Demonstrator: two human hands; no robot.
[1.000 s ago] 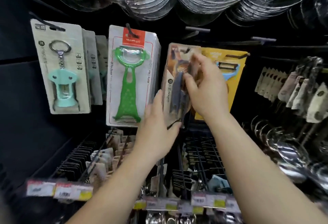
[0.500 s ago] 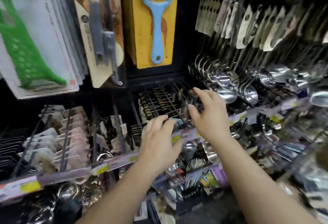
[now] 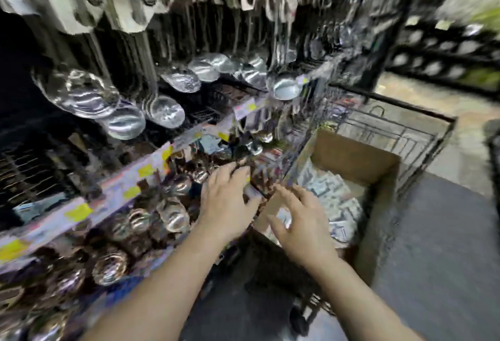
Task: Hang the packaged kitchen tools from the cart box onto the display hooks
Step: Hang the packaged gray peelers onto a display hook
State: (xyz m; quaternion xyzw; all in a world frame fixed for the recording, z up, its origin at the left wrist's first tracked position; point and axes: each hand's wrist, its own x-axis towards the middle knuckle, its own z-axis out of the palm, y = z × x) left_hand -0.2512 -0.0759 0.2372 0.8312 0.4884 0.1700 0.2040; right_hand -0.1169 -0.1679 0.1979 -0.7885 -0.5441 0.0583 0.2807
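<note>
Head view: both hands empty and heading for the box

Head camera looks down and to the right, and the picture is badly smeared. The step in hand, as I read it, is the fetch: going to the brown cardboard box (image 3: 359, 162) standing in the black wire cart (image 3: 422, 135) for a packaged tool to hang.

Right hand (image 3: 303, 221) hovers over the near left corner of the box, palm down, fingers spread and only lightly bent, holding nothing. Whether its fingertips touch the box edge or the packs under them, the blur will not let me say. Left hand (image 3: 230, 200) is out beside it, just left of the box, in front of the lower shelf of coppery metal kitchenware (image 3: 167, 213). Its fingers are loosely extended and it carries nothing either.

Inside the box lies a loose heap of pale carded packages (image 3: 332, 197), greyish and white, piled toward the shelf-side wall. That is the stock to be hung, and none of it is lifted yet. Which tool each pack holds cannot be read.

Up above, shiny steel ladles (image 3: 165, 110) hang in rows from the display, their pale card tags (image 3: 81, 2) at the top of the picture.

Next move, by my judgement: the right hand drops into the heap and pinches one pack by its card edge. The left hand can steady it while the hang hole is turned upward for a hook.
</note>
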